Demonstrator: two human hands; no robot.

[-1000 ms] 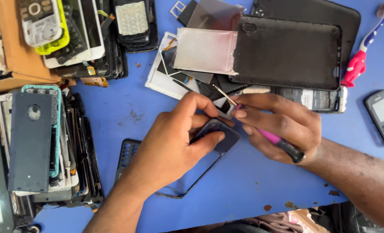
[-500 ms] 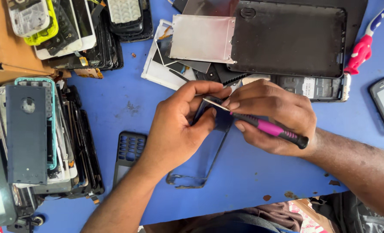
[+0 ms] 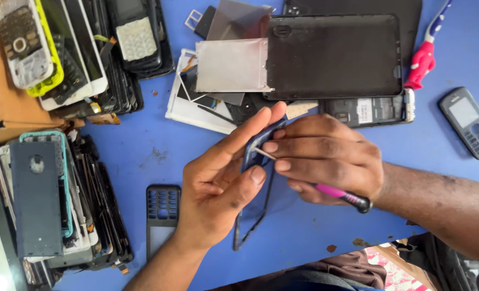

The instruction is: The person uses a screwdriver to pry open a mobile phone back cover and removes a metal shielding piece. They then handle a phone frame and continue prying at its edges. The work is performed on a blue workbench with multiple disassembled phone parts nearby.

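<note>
Phone frame [image 3: 261, 161] over cluttered blue tabletop [image 3: 142, 156]

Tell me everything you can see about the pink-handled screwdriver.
The pink-handled screwdriver is a slim tool with a bright pink grip, a black end cap and a thin pale metal shaft. It looks like plastic and steel. The right hand closes around most of it and holds it slanted; its tip meets the dark phone frame that the left hand grips.

Your left hand [image 3: 218, 180] comes up from the lower edge, palm turned up, fingers stretched out and thumb pressed down in a pinch. Your right hand [image 3: 328, 159] reaches in from the right, fingers curled tight, knuckles up, fingertips meeting your left thumb.
</note>
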